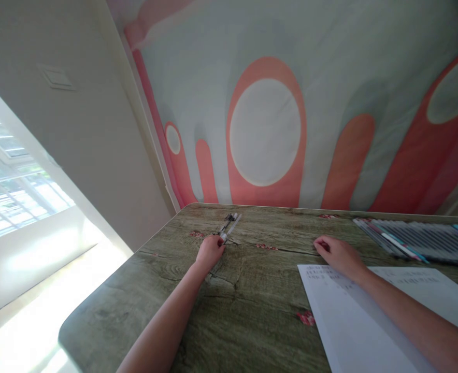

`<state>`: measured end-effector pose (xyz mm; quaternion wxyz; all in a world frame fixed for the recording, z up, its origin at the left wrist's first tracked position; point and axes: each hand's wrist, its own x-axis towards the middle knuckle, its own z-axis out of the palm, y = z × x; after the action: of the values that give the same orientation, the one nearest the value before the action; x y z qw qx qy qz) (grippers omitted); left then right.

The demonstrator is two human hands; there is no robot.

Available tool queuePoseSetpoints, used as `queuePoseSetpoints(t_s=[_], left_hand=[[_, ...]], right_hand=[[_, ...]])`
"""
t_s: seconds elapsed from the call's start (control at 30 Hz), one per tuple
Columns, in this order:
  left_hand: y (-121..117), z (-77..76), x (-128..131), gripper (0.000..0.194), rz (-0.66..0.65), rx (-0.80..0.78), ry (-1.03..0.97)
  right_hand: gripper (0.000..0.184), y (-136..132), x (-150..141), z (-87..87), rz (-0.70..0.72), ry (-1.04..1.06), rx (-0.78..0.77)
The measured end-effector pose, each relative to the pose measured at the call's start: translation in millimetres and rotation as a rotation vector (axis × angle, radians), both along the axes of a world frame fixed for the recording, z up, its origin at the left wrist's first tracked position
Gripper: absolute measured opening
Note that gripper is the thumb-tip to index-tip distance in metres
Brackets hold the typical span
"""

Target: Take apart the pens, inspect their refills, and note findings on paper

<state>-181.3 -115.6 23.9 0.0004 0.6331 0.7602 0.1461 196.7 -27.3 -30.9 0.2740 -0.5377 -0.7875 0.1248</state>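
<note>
My left hand is on the left half of the wooden-patterned table, fingers pinched at the near end of a slim, pale pen. Beside that pen lies another thin one with dark parts, close to my fingertips; whether my fingers also touch it I cannot tell. My right hand rests at the far edge of a white sheet of paper with rows of handwriting. Its fingers are loosely curled, and nothing shows in them.
At the right, a row of many slim pens lies side by side, a few with blue, white and pink. The table has red flower prints. Behind it stands a wall with a pink and grey pattern. A bright window is at the left.
</note>
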Motion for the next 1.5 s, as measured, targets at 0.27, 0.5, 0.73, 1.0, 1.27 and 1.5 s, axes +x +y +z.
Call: queuePoseSetpoints(t_s=[0.27, 0.5, 0.73, 1.0, 1.27, 1.5], left_hand=[[-1.4, 5.2, 8.5, 0.017, 0.046, -0.037, -0.037], [-4.7, 8.5, 10.5, 0.019, 0.051, -0.035, -0.043], [-5.4, 11.8, 14.3, 0.021, 0.116, -0.055, -0.039], [0.6, 26.0, 19.8, 0.021, 0.028, 0.171, -0.367], [26.3, 7.5, 119.3, 0.015, -0.100, 0.086, -1.415], [70.0, -16.9, 212.8, 0.018, -0.109, 0.140, -1.617]], right_hand=[[0.022, -0.6, 0.1, 1.1, 0.000, -0.007, -0.003], [0.023, -1.7, -0.2, 1.7, 0.005, -0.014, 0.002], [0.023, -0.6, 0.1, 0.4, 0.018, -0.017, 0.004], [0.023, 0.3, 1.1, -2.8, 0.026, 0.016, 0.025], [0.029, -15.7, -7.3, 9.1, 0.236, 0.189, 0.025], [0.040, -21.2, -10.3, 12.9, 0.327, 0.401, -0.358]])
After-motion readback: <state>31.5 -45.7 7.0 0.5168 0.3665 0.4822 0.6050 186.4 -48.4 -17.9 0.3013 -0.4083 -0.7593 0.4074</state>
